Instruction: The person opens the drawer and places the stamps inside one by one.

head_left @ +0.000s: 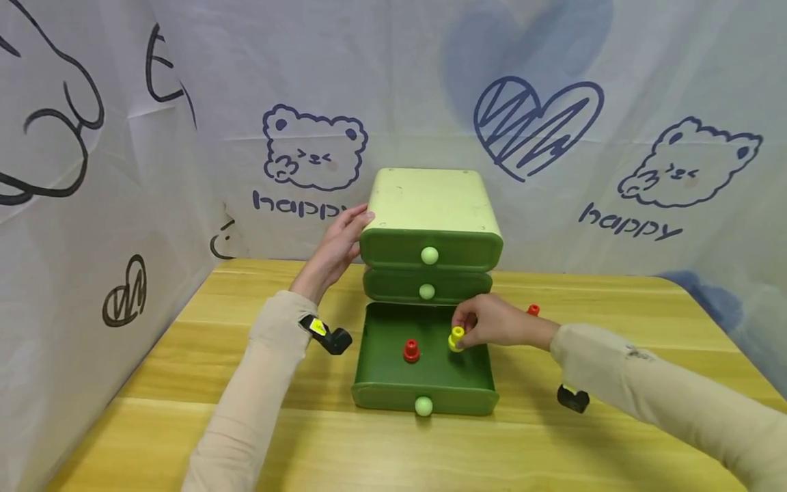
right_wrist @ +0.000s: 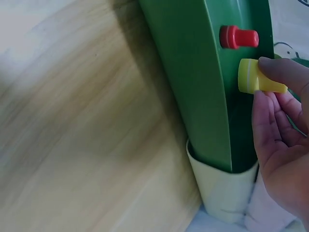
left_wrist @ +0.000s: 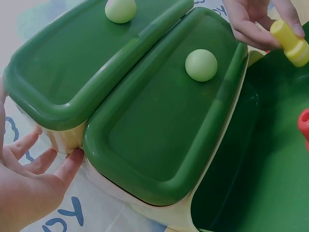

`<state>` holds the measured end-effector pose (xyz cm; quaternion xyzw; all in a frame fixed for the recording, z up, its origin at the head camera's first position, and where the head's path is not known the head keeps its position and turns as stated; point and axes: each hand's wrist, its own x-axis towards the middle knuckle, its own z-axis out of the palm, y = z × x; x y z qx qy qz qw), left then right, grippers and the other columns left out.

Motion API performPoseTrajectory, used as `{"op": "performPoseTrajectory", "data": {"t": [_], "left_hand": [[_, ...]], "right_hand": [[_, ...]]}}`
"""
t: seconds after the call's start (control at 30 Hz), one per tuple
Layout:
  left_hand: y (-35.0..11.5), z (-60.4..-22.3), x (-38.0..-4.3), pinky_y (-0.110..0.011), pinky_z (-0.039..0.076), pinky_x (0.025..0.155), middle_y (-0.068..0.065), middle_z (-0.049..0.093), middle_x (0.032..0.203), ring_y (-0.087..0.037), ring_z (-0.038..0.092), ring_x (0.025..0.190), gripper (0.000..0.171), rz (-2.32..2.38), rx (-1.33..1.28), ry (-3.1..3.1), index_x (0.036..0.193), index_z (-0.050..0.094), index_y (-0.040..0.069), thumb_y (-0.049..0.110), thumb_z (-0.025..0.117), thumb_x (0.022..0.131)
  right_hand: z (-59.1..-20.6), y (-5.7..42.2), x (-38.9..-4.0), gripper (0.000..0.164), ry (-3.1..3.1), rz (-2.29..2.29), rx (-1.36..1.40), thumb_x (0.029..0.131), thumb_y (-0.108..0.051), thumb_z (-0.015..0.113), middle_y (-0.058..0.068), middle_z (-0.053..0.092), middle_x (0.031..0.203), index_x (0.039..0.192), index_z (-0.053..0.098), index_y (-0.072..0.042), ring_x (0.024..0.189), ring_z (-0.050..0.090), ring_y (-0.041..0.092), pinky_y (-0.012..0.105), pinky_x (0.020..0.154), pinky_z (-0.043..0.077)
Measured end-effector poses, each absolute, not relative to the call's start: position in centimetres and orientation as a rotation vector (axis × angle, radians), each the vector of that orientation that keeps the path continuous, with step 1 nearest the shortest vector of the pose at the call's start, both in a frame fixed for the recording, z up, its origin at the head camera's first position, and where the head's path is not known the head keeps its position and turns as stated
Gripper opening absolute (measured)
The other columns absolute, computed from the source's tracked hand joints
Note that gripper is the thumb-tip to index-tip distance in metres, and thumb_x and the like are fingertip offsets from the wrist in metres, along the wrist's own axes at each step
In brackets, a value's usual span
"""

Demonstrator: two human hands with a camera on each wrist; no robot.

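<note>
A small three-drawer cabinet (head_left: 433,198) with a pale yellow-green body stands on the table. Its bottom drawer (head_left: 424,398) is pulled out, while the upper two are closed. My left hand (head_left: 335,247) touches the cabinet's left side, fingers extended against it in the left wrist view (left_wrist: 36,179). Over the right part of the drawer, my right hand (head_left: 492,321) pinches a yellow stepped peg (right_wrist: 253,77) between thumb and fingers. Whether the peg touches the drawer floor, I cannot tell. A red stepped peg (head_left: 411,351) stands upright inside the drawer, left of the yellow one.
Another red piece (head_left: 533,310) shows behind my right wrist, right of the cabinet and partly hidden. The wooden table (head_left: 295,437) extends to both sides. A white cloth (head_left: 406,82) with bear and heart drawings hangs behind it.
</note>
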<state>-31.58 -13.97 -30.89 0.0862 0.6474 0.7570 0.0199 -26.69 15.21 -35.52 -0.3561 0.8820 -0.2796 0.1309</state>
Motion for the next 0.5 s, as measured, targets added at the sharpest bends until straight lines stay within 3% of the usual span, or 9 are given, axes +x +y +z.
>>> {"op": "performPoseTrajectory", "data": {"t": [0.5], "left_hand": [[-13.9, -30.7, -31.5, -0.035, 0.043, 0.102, -0.013, 0.034, 0.146, -0.031, 0.043, 0.125, 0.062, 2.357, 0.246, 1.995, 0.149, 0.031, 0.007, 0.028, 0.057, 0.096]], "right_hand": [[-37.1, 12.7, -27.4, 0.016, 2.462, -0.811, -1.078, 0.073, -0.008, 0.079, -0.006, 0.059, 0.072, 0.083, 0.066, -0.009, 0.065, 0.053, 0.007, 0.023, 0.060, 0.047]]}}
